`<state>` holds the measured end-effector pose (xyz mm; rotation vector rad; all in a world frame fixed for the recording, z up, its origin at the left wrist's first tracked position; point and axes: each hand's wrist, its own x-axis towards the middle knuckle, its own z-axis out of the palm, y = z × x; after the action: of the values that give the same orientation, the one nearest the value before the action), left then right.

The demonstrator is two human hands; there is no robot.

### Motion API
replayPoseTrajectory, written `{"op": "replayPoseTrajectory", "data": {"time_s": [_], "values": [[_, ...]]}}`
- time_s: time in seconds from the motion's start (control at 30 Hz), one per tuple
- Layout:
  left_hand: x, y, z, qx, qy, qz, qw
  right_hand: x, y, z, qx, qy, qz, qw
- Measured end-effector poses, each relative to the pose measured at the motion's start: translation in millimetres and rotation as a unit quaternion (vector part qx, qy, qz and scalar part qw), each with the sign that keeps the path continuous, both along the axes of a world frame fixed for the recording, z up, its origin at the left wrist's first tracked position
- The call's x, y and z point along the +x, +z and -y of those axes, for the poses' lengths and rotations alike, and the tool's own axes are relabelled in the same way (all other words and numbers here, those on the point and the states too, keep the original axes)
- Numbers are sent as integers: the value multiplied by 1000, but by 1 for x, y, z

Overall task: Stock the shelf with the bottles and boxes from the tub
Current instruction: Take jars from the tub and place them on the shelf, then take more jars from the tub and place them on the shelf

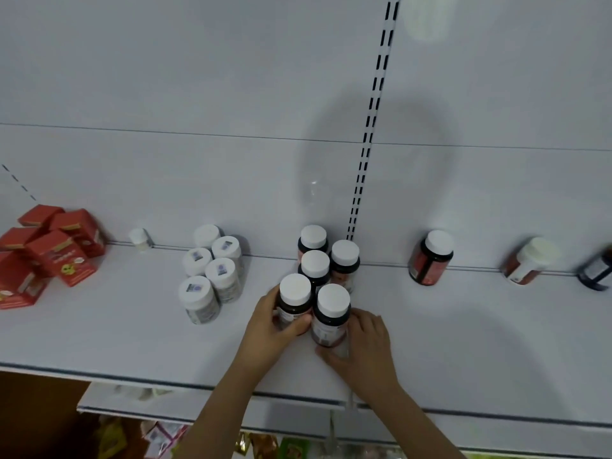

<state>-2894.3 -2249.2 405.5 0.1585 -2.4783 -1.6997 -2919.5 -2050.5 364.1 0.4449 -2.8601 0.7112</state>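
Note:
On the white shelf stands a cluster of dark bottles with white caps. My left hand grips the front left bottle. My right hand holds the front right bottle, fingers curled round its base. Both stand upright, touching each other. Behind them are three more dark bottles in the same group. The tub is out of view.
Several grey bottles with white caps stand to the left, and red boxes are piled at the far left. A small white bottle sits by the back wall. Single dark bottles stand to the right. A lower shelf juts out below.

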Motion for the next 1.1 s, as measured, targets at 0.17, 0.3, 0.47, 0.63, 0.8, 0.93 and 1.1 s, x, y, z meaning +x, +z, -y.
{"op": "replayPoseTrajectory", "data": {"time_s": [0.17, 0.3, 0.47, 0.63, 0.8, 0.93, 1.1], "values": [[9, 10, -5, 5, -7, 5, 1000, 9, 4, -12, -18, 36, 37, 999], [25, 34, -25, -77, 113, -60, 989, 19, 27, -46, -107, 34, 57, 992], [33, 93, -106, -146, 120, -219, 957, 31, 78, -122, -232, -28, 8, 972], [54, 103, -237, -171, -22, -254, 952, 61, 131, -240, -261, -90, -88, 957], [93, 74, -385, -173, -159, -247, 940, 124, 156, -379, -251, -155, -140, 945], [133, 57, -495, -157, -267, -238, 921, 184, 160, -484, -225, -221, -155, 936], [172, 50, -604, -158, -378, -258, 875, 251, 158, -591, -193, -300, -165, 919]]}}
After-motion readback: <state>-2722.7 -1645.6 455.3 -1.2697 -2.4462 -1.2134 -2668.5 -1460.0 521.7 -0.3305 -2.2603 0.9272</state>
